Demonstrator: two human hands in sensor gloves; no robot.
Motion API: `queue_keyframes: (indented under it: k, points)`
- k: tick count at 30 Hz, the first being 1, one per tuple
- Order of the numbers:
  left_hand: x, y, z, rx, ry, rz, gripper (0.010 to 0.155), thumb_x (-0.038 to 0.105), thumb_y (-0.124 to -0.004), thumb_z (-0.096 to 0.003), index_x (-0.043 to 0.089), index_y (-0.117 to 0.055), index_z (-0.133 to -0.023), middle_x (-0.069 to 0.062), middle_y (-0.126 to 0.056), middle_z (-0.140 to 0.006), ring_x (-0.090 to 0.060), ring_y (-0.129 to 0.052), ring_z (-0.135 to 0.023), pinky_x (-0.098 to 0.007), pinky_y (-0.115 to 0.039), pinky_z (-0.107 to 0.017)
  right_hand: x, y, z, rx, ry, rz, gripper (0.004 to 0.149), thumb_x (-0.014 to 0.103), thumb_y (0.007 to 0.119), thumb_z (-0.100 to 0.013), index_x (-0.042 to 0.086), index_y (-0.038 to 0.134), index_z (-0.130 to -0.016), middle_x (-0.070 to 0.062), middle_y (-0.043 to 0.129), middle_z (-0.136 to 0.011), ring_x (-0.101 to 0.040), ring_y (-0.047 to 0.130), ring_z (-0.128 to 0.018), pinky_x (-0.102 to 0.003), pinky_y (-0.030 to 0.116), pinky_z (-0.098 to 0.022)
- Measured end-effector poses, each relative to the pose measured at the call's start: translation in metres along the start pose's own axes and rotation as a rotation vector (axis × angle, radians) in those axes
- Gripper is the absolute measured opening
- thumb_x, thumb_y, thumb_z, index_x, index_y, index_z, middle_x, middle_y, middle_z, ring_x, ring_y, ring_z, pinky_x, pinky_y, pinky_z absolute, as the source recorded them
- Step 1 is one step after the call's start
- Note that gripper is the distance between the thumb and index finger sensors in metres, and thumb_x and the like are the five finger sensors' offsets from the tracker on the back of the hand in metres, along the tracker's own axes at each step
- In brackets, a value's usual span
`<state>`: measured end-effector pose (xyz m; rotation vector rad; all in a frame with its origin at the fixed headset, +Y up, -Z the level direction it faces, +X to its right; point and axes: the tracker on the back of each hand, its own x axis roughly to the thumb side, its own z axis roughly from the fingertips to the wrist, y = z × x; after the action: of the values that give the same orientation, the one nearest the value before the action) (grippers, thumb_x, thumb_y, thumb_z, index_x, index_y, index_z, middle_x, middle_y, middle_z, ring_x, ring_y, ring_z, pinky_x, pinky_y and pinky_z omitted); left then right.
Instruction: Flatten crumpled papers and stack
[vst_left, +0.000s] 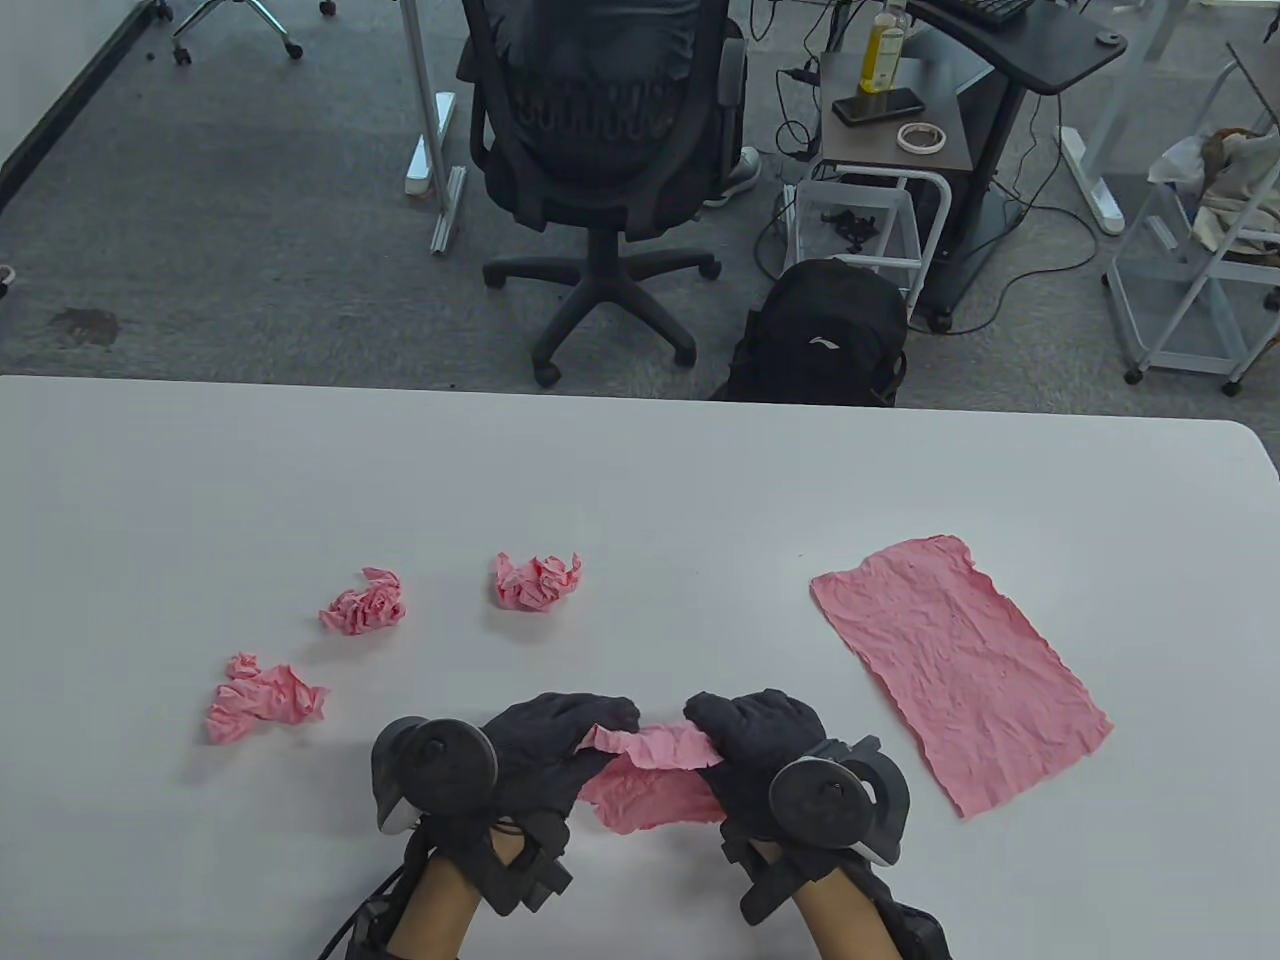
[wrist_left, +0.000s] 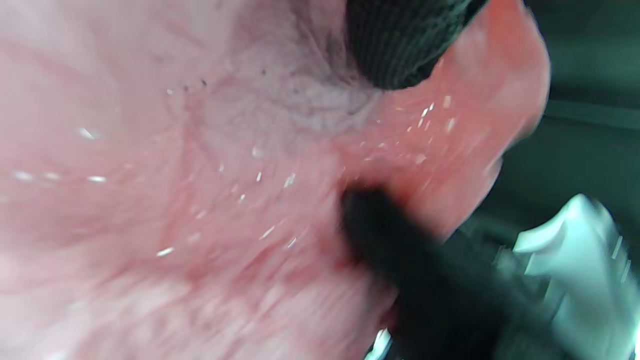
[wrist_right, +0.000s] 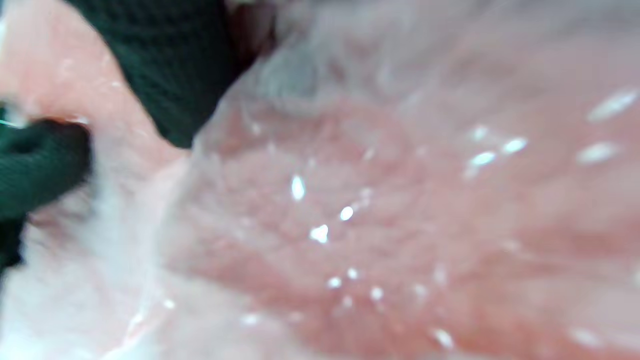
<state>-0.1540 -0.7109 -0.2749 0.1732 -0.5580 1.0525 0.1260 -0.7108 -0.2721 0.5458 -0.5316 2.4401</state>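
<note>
Both hands hold one half-opened pink paper (vst_left: 655, 775) near the table's front edge. My left hand (vst_left: 560, 745) grips its left end and my right hand (vst_left: 750, 740) grips its right end, fingers curled over the top edge. In the left wrist view the pink paper (wrist_left: 200, 200) fills the picture, blurred, with dark gloved fingertips (wrist_left: 400, 45) on it. The right wrist view shows the same paper (wrist_right: 400, 215) very close. A flattened pink sheet (vst_left: 955, 670) lies to the right. Three crumpled pink balls lie to the left: one (vst_left: 537, 582), another (vst_left: 365, 603), a third (vst_left: 262, 698).
The white table (vst_left: 640, 470) has its far edge in front of a black office chair (vst_left: 610, 130) and a black backpack (vst_left: 820, 335) on the floor. A side cart (vst_left: 890, 110) holds a bottle, a phone and tape.
</note>
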Motion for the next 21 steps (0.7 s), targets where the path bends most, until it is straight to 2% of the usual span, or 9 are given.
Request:
queue_keyframes:
  k: [1,4,7,10,13,17,19,21]
  points:
    - [-0.004,0.003,0.000,0.006,0.021,0.040,0.045,0.042,-0.079,-0.0519,0.021,-0.088,-0.090,-0.006,-0.095,-0.085,-0.036,-0.098,-0.076,-0.058,-0.072,-0.063,-0.007,0.000,0.000,0.006,0.041,-0.001,0.042,0.042,0.084,-0.049,0.016,0.088,-0.082,-0.009,0.099,-0.053,-0.040,0.095,-0.061,-0.063,0.069,-0.052]
    - [-0.019,0.011,0.003,0.029,0.098,0.050,0.045,0.043,-0.077,-0.0531,0.020,-0.087,-0.090,-0.007,-0.094,-0.084,-0.036,-0.097,-0.075,-0.057,-0.072,-0.062,-0.027,0.004,-0.001,0.038,0.145,-0.143,0.040,0.036,0.084,-0.050,0.016,0.086,-0.084,-0.018,0.093,-0.078,-0.048,0.086,-0.072,-0.066,0.064,-0.055]
    - [-0.029,0.019,0.007,0.083,0.149,0.103,0.045,0.044,-0.077,-0.0535,0.020,-0.087,-0.090,-0.006,-0.095,-0.084,-0.035,-0.098,-0.074,-0.056,-0.073,-0.062,-0.051,0.004,0.000,0.115,0.287,-0.296,0.039,0.033,0.084,-0.050,0.015,0.083,-0.085,-0.020,0.087,-0.087,-0.051,0.081,-0.078,-0.068,0.061,-0.057]
    - [-0.038,0.021,0.007,0.071,0.172,0.167,0.046,0.049,-0.075,-0.0537,0.018,-0.090,-0.084,-0.007,-0.097,-0.080,-0.037,-0.099,-0.071,-0.057,-0.073,-0.061,-0.069,0.007,0.000,0.085,0.327,-0.541,0.042,0.032,0.083,-0.050,0.015,0.077,-0.088,-0.019,0.084,-0.091,-0.050,0.079,-0.081,-0.068,0.059,-0.058]
    - [-0.040,0.024,0.009,0.104,0.174,0.172,0.047,0.050,-0.073,-0.0541,0.017,-0.092,-0.081,-0.007,-0.099,-0.077,-0.037,-0.100,-0.069,-0.057,-0.074,-0.060,-0.080,0.003,0.002,0.072,0.369,-0.745,0.042,0.026,0.084,-0.050,0.015,0.074,-0.089,-0.015,0.088,-0.080,-0.045,0.085,-0.074,-0.069,0.060,-0.056]
    - [-0.046,0.027,0.009,0.103,0.197,0.156,0.049,0.052,-0.068,-0.0555,0.018,-0.091,-0.082,-0.007,-0.098,-0.078,-0.037,-0.099,-0.071,-0.057,-0.073,-0.060,-0.087,-0.004,0.003,0.010,0.385,-0.798,0.042,0.034,0.085,-0.049,0.016,0.079,-0.087,-0.005,0.095,-0.056,-0.030,0.096,-0.049,-0.061,0.071,-0.049]
    - [-0.047,0.028,0.011,0.128,0.226,0.163,0.049,0.051,-0.069,-0.0553,0.017,-0.092,-0.081,-0.008,-0.098,-0.077,-0.038,-0.099,-0.069,-0.057,-0.073,-0.059,-0.087,-0.005,0.003,0.024,0.393,-0.879,0.041,0.037,0.087,-0.049,0.015,0.083,-0.083,-0.002,0.096,-0.048,-0.027,0.097,-0.041,-0.059,0.074,-0.046]
    - [-0.050,0.029,0.012,0.144,0.255,0.118,0.049,0.053,-0.070,-0.0541,0.017,-0.095,-0.076,-0.008,-0.103,-0.066,-0.033,-0.105,-0.056,-0.053,-0.079,-0.053,-0.088,-0.002,0.005,0.056,0.419,-0.929,0.041,0.038,0.088,-0.048,0.015,0.085,-0.081,-0.001,0.097,-0.046,-0.026,0.099,-0.040,-0.058,0.076,-0.045]
